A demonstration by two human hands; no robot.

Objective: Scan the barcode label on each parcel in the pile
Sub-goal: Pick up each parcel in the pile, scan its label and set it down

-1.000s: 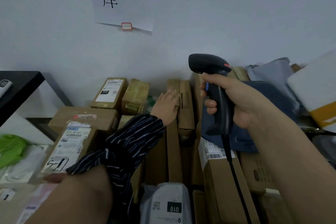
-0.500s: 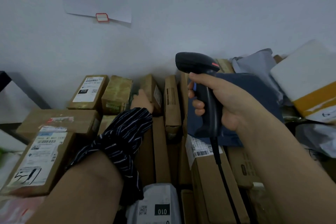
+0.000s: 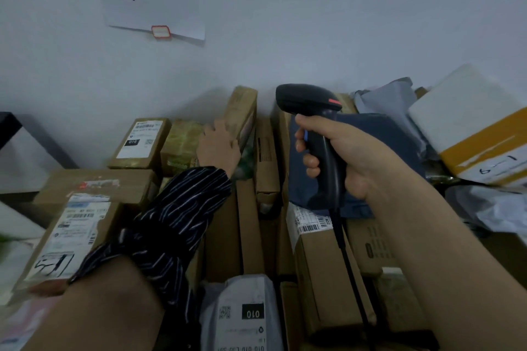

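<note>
Since half a second ago: the slim box [image 3: 243,105] is standing taller against the wall, tipped up out of the row, and my left hand [image 3: 218,148] has shifted from its top corner to its near edge.

- Left hand: fingers are curling round the box's left edge, palm lying on the broad face. I am grasping it, not just touching it.
- Right hand [image 3: 350,159]: clenching the scanner [image 3: 308,100] by the handle, with the forefinger sitting at the trigger. The head is pointing left, toward the raised box and just beside it. The cable [image 3: 350,265] is trailing down over the pile.
- The box is sitting at the back of the pile, between the green-taped parcel [image 3: 179,142] and the flat cartons [image 3: 266,157] standing on edge.

Handling, as I am judging it: plain cardboard, thin and stiff, probably light, since one hand is tipping it. The faces look dry and a little slick with tape, so I am trusting the edges more than the flat. The best hold is on the long edge near the middle, thumb on one face and fingers on the other, keeping off the label side. A pale patch is showing on its right-hand face; it is too blurred to say whether that is the barcode.
</note>
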